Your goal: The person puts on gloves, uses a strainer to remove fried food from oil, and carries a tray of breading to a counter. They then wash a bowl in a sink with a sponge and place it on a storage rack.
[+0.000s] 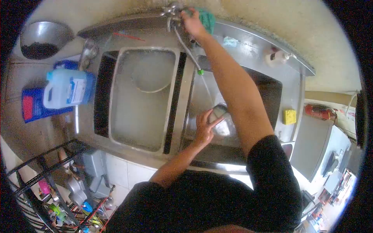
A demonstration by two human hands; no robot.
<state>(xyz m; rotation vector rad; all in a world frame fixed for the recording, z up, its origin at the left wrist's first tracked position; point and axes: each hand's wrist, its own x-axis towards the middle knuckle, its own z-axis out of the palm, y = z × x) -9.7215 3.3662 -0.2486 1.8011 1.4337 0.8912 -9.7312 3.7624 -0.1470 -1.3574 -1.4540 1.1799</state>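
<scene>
My left hand [204, 127] is wrapped round a small, rounded, see-through container [218, 112] over the right sink basin [196, 93]. A thin stream of water falls toward this container from a hose spout with a green tip [200, 72]. Up at the wall, my right hand [193, 24] reaches to the metal tap [171, 13], its fingers closed at the knob on the tap's right side. A green cloth [207, 21] hangs right beside that hand. My right forearm crosses above the right basin and hides part of it.
Cloudy water and a submerged round rim fill the left basin [112, 97]. On the left stand a blue liquid jug [66, 89], a blue basket [33, 103] and a steel bowl [46, 35]. A yellow sponge [289, 116] and a bottle [278, 57] sit right; a black rack [42, 171] is lower left.
</scene>
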